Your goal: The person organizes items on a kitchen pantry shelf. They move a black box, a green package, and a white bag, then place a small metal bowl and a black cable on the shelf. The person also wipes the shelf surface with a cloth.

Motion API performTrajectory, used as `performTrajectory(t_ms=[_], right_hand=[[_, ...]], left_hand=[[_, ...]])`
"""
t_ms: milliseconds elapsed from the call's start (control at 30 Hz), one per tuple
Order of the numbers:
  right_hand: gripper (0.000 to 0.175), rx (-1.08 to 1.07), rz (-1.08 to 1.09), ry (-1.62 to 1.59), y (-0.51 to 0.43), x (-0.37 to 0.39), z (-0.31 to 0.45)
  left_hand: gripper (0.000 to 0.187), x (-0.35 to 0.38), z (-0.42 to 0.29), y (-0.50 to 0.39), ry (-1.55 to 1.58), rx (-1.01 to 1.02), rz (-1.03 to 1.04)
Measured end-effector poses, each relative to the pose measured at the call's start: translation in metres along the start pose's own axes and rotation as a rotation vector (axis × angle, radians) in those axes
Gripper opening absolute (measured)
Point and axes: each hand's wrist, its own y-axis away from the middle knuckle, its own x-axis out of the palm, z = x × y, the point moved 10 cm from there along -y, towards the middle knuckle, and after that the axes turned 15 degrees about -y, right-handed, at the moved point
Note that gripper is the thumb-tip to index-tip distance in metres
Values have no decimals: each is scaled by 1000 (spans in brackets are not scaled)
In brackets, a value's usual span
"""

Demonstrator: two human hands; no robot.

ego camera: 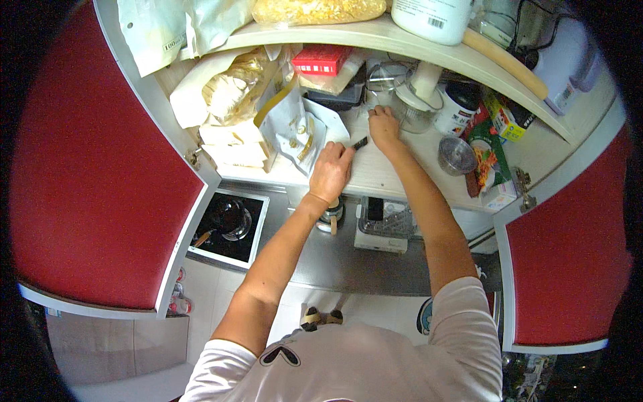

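Observation:
Both of my arms reach into an open wall cabinet. My left hand (331, 171), fingers curled, is over the front of the lower shelf (374, 173), beside a white pouch with a gold top edge (296, 128). A small black item (360, 144) lies by its fingertips; whether the hand grips the pouch or that item is unclear. Further back, my right hand (384, 128) is bent down between a dark lidded container (339, 95) and a clear food chopper jar with a white top (419, 108). Its fingertips are partly hidden, and any hold there is unclear.
Red cabinet doors (100, 176) (567, 246) stand open on both sides. The upper shelf edge (346, 32) overhangs my hands, bearing a large white bottle (432, 17). A clear round tub (456, 156) sits at right. Below are a cooktop (256, 221) with a glass pot and a steel counter (311, 266).

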Motion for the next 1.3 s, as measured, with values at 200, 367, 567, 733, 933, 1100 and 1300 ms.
performTrajectory(t_ms=[200,367,567,733,933,1100,1300], right_hand=[[27,55,107,107,-54,46,-18],[22,-153,-4,44,-44,31,1],[24,-225,10,-186,35,-21,27],[22,-257,11,-254,128,-71,85],[18,-208,-173,-531,202,-137,94],[25,127,-532,-235,242,-185,-8],[30,32,-458,-269,219,-118,63]], left_hand=[[19,1,1,0,-6,16,-5],[20,1,1,3,-29,21,-20],[31,2,13,5,66,-81,-56],[25,0,25,5,224,-158,-110],[20,2,33,6,310,-213,-108],[19,5,33,7,297,-212,-85],[18,4,28,7,270,-167,-80]])
